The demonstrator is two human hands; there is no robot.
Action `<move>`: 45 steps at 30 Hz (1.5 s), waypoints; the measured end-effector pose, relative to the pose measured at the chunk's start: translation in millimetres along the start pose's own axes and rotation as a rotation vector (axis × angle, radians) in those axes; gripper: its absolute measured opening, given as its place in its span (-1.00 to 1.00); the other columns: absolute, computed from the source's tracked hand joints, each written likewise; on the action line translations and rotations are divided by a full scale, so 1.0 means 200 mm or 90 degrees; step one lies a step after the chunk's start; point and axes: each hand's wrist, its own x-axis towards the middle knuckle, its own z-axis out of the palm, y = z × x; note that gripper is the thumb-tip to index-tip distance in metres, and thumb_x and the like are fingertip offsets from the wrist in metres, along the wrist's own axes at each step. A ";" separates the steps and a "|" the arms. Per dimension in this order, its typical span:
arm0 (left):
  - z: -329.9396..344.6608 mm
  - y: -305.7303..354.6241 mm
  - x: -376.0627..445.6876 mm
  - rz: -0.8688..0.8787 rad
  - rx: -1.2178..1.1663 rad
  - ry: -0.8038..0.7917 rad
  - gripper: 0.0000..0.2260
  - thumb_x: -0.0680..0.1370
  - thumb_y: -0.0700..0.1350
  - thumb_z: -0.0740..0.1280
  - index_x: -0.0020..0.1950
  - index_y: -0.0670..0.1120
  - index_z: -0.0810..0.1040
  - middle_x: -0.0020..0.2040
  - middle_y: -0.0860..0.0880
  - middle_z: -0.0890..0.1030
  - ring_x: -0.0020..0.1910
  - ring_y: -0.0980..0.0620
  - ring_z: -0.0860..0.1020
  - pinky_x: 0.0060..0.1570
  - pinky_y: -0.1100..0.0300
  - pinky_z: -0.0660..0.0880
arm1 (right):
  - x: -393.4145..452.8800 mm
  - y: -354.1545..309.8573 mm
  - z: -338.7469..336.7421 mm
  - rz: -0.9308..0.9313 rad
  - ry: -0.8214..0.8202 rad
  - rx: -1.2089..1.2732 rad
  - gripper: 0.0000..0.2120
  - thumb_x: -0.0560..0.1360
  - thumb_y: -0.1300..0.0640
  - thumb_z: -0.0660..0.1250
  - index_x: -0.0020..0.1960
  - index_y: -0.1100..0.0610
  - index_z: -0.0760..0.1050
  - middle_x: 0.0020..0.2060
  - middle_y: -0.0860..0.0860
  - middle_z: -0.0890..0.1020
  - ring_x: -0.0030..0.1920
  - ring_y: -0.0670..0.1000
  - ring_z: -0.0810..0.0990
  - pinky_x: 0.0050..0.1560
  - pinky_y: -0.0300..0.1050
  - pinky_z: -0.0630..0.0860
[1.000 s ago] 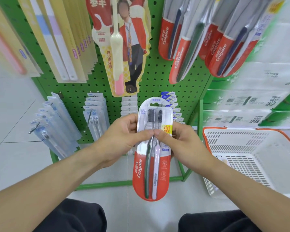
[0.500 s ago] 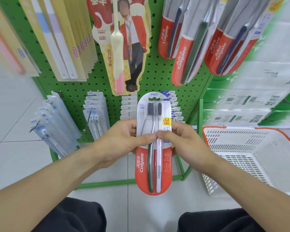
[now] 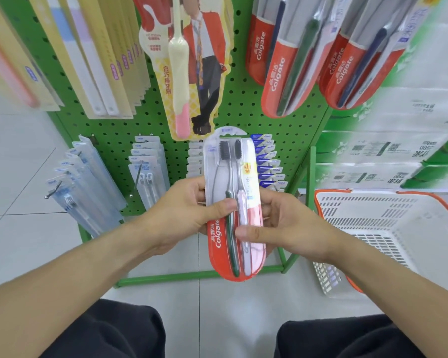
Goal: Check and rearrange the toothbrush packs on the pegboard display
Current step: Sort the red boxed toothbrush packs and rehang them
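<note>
Shop aisle, pale tiled floor (image 3: 21,228), green pegboard (image 3: 243,109) on a green frame straight ahead. Upper right corner of the board: red Colgate packs (image 3: 279,73) hanging in a bunch on hooks. Upper left: yellowish long packs (image 3: 98,60). Top centre: a cut-out card pack (image 3: 192,73) with a cream and pink brush. Lower left edge: clear blister packs (image 3: 88,192) on hooks, one bare hook tip sticking out there; lower right: blue-tipped packs (image 3: 267,161). White basket with orange rim (image 3: 373,220) on the floor just right of the frame. Task item: a Colgate twin pack (image 3: 230,202), dark green and pink brush, held upright off the board, in front of its lower centre, hang tab up, not on any hook. Left hand (image 3: 181,218) grips the pack's left edge, thumb curled over the front, fingers behind. Right hand (image 3: 282,223) grips the right edge lower down, thumb pressed on the front near the handles, fingers wrapped behind. Both hands clenched on the pack, none free. Looks like the checking step, rehanging not yet done. Risks: the plastic is slick and the pack is long, so loosening one hand to reach for a hook could let it tip or drop to the floor; aiming the tab hole blind could miss the hook and knock neighbouring packs off; it could end up on the wrong hook, since the matching red packs hang at the upper right, well apart from here.
</note>
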 end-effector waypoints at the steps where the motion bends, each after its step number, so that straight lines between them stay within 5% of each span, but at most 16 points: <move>1: 0.00 0.00 0.00 0.004 -0.004 0.015 -0.63 0.41 -0.07 0.45 0.21 -0.08 0.60 0.04 -0.12 0.73 0.00 -0.16 0.71 -0.03 -0.06 0.67 | -0.01 0.00 0.00 0.015 -0.030 -0.019 -0.54 0.44 0.24 0.50 0.31 0.14 0.50 0.06 0.17 0.72 0.01 0.24 0.72 -0.07 0.25 0.67; 5: -0.03 0.00 -0.01 -0.035 0.008 -0.017 -0.60 0.44 -0.07 0.44 0.26 -0.11 0.58 0.06 -0.15 0.72 0.04 -0.20 0.70 0.00 -0.08 0.67 | 0.00 0.00 0.01 0.022 0.002 -0.018 -0.60 0.46 0.28 0.50 0.27 0.17 0.54 -0.01 0.19 0.73 -0.13 0.19 0.74 -0.30 -0.02 0.69; 13: -0.04 -0.04 -0.03 -0.047 0.049 -0.055 -0.52 0.40 -0.19 0.49 0.31 -0.21 0.53 0.11 -0.19 0.70 0.03 -0.21 0.70 -0.01 -0.16 0.66 | -0.01 -0.02 0.00 0.035 -0.025 -0.037 -0.49 0.37 0.40 0.54 0.26 0.12 0.53 -0.05 0.18 0.73 -0.10 0.18 0.73 -0.17 0.02 0.70; 20: -0.04 -0.03 -0.04 -0.068 0.101 -0.147 -0.51 0.44 -0.18 0.50 0.35 -0.06 0.49 0.07 -0.21 0.70 -0.06 -0.26 0.70 -0.07 -0.06 0.67 | 0.00 -0.02 0.02 0.024 0.047 -0.061 -0.50 0.37 0.41 0.55 0.25 0.15 0.53 -0.06 0.18 0.74 -0.13 0.14 0.74 -0.17 0.05 0.70; 31: -0.01 -0.06 -0.04 -0.063 0.129 -0.109 -0.51 0.47 -0.33 0.49 0.33 -0.06 0.44 -0.04 -0.27 0.70 -0.20 -0.23 0.68 -0.19 0.02 0.67 | 0.00 -0.02 0.04 0.014 0.051 -0.105 -0.37 0.31 0.50 0.56 0.28 0.19 0.44 -0.10 0.26 0.71 -0.20 0.18 0.70 -0.05 0.24 0.67; 37: -0.03 -0.06 -0.05 -0.074 0.117 -0.150 -0.39 0.41 -0.37 0.53 0.37 -0.05 0.40 -0.01 -0.30 0.69 -0.20 -0.23 0.68 -0.23 0.06 0.67 | -0.01 -0.02 0.02 0.048 -0.015 -0.083 -0.35 0.33 0.46 0.57 0.31 0.14 0.42 -0.03 0.21 0.72 -0.10 0.22 0.73 -0.09 0.10 0.69; 41: -0.03 -0.06 -0.06 -0.097 0.122 -0.149 -0.36 0.40 -0.32 0.55 0.39 -0.04 0.38 -0.02 -0.28 0.70 -0.24 -0.23 0.67 -0.26 0.04 0.67 | -0.01 -0.02 0.00 0.062 -0.041 -0.094 -0.39 0.36 0.42 0.55 0.30 0.08 0.43 -0.05 0.18 0.74 -0.12 0.16 0.74 -0.10 0.00 0.69; 45: -0.02 -0.03 -0.06 -0.108 0.254 -0.040 -0.37 0.31 -0.08 0.63 0.25 0.03 0.37 -0.22 -0.13 0.71 -0.43 -0.11 0.64 -0.41 0.08 0.61 | -0.01 -0.02 -0.01 0.041 -0.040 -0.077 -0.45 0.43 0.41 0.50 0.33 0.12 0.42 -0.01 0.20 0.72 -0.08 0.23 0.74 -0.07 0.03 0.70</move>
